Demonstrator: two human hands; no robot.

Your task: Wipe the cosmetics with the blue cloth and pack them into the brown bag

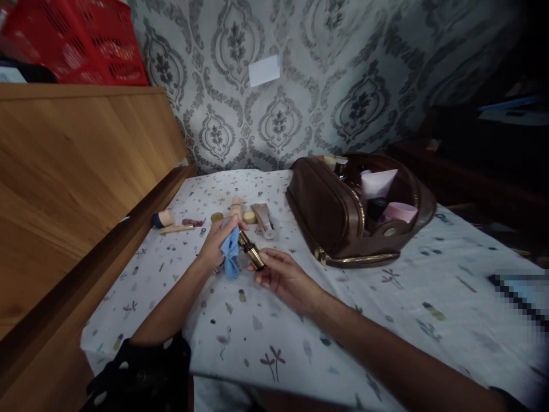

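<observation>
My left hand (213,245) is closed on a blue cloth (230,252), which hangs down from the fingers. In my right hand (285,274) is a small shiny gold-and-black cosmetic tube (253,252), tilted, its lower end between thumb and fingers. The tube's upper end lies against the cloth. Just beyond the hands are a beige bottle (236,207), a yellow-lidded jar (249,217), an olive round lid or jar (217,217) and a pinkish squeeze tube (263,220). Left of them lie a makeup brush (176,229) and a dark-capped beige item (163,218).
An open brown cosmetic bag (330,212) stands on the right of the patterned tablecloth (240,355), holding a pink tube and other items. A wooden panel (86,171) borders the left side, with a red basket (81,43) above it. A patterned wall closes off the back.
</observation>
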